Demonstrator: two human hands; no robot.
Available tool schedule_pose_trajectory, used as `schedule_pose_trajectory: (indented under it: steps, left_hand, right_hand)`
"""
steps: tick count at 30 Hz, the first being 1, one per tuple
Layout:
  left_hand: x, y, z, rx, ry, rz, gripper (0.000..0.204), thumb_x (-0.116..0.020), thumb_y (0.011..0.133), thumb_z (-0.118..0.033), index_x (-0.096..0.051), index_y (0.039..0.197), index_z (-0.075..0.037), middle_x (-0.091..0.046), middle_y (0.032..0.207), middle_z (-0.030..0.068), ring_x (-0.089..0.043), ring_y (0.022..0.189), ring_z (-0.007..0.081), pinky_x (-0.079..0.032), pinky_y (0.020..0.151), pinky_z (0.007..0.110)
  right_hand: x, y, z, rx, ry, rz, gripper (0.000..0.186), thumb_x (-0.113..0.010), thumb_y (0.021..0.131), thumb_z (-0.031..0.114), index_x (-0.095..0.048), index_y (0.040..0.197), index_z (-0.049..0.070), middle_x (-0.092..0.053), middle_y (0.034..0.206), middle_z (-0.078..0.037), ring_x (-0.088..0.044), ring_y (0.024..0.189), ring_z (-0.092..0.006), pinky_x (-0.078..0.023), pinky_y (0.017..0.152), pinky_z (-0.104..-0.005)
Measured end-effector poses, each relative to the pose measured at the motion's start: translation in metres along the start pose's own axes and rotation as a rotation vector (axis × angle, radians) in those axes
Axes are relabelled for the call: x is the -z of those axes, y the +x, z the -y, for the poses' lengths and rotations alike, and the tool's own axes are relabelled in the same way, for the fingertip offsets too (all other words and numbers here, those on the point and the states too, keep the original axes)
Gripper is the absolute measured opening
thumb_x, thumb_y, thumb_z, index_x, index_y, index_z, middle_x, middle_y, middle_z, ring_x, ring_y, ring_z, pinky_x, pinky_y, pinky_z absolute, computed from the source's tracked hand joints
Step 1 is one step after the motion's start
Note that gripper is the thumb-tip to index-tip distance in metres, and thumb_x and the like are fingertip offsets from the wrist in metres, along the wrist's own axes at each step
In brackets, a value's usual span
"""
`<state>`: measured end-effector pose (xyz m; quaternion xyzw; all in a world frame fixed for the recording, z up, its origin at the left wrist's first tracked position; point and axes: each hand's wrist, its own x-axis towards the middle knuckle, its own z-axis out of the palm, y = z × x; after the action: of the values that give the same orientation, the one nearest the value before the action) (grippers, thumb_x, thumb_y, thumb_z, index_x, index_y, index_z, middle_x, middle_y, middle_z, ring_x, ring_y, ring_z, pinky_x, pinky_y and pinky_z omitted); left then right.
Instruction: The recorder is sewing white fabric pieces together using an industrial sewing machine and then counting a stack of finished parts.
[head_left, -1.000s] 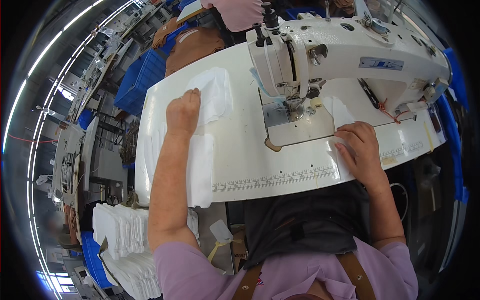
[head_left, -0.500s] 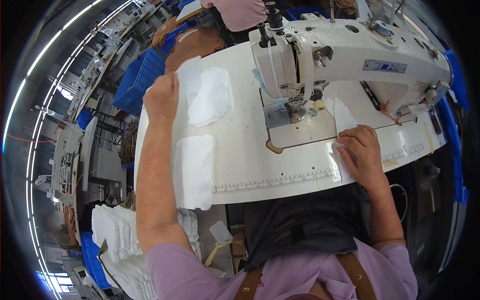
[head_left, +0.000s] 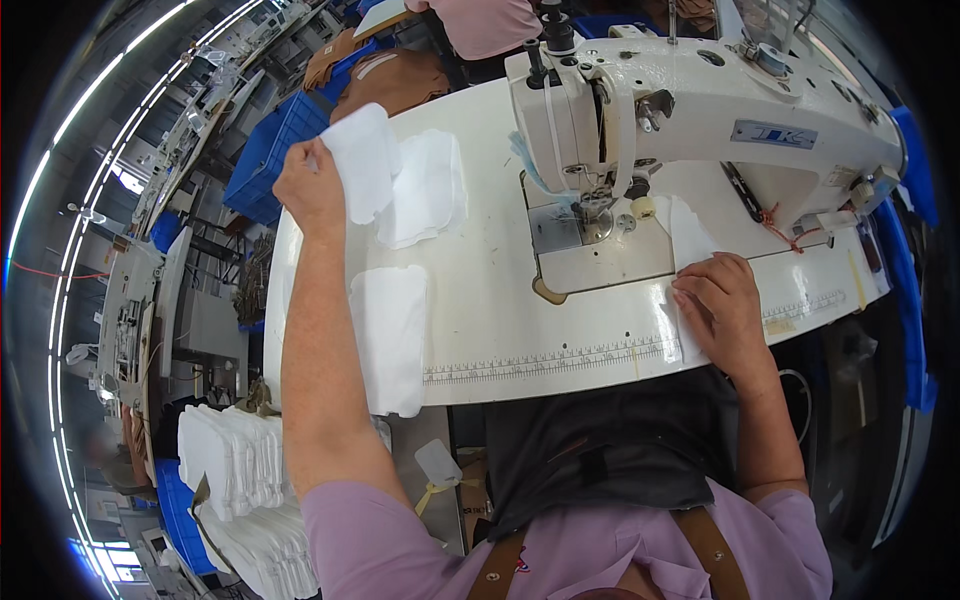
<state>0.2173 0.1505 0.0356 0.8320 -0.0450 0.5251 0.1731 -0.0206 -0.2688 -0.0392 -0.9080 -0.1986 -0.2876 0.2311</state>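
Observation:
At the far left of the machine table, my left hand (head_left: 312, 186) pinches the edge of a white fabric piece (head_left: 362, 160), lifted over the table's edge. It partly overlaps a small stack of white fabric pieces (head_left: 425, 190) lying flat. Nearer to me, another white stack (head_left: 388, 335) lies beside my left forearm. On the right, my right hand (head_left: 722, 305) rests on a narrow white fabric strip (head_left: 690, 235) beside the sewing machine (head_left: 700, 95), its fingers curled over the cloth. The needle area (head_left: 597, 215) has no cloth under the presser foot that I can see.
Tall piles of folded white pieces (head_left: 230, 460) stand at the lower left, below table height. A blue crate (head_left: 270, 155) and brown cloth (head_left: 395, 80) lie beyond the left edge. Tweezers (head_left: 742, 190) lie under the machine arm. A person in pink (head_left: 485, 25) sits at the back.
The white piece in my left hand has turned to show its broad face, and the hand has shifted slightly left. My right hand has stayed in place on its cloth.

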Motion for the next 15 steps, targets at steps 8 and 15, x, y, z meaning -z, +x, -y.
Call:
schedule_pose_trajectory:
  steps: [8,15]
  left_hand:
    - [-0.022,-0.069,-0.02,-0.851,0.175,0.461,0.017,-0.062,0.075,-0.001,-0.06,0.091,-0.007,-0.063,0.085,0.007,-0.063,0.069,0.0213,-0.052,0.062,0.033]
    - [-0.017,-0.074,-0.065,-0.178,0.17,0.801,0.035,-0.068,0.086,-0.032,-0.067,0.105,-0.003,-0.071,0.106,0.0126,-0.07,0.086,0.0302,-0.055,0.076,0.039]
  right_hand:
    - [0.001,0.002,-0.001,-0.012,0.019,0.007,0.012,-0.073,0.077,0.006,-0.067,0.087,0.004,-0.065,0.089,-0.008,-0.061,0.084,-0.0274,-0.046,0.085,-0.0414]
    - [-0.001,0.0,-0.004,-0.017,0.027,0.016,0.012,-0.074,0.077,0.007,-0.067,0.086,0.004,-0.066,0.089,-0.008,-0.061,0.084,-0.0276,-0.047,0.081,-0.0405]
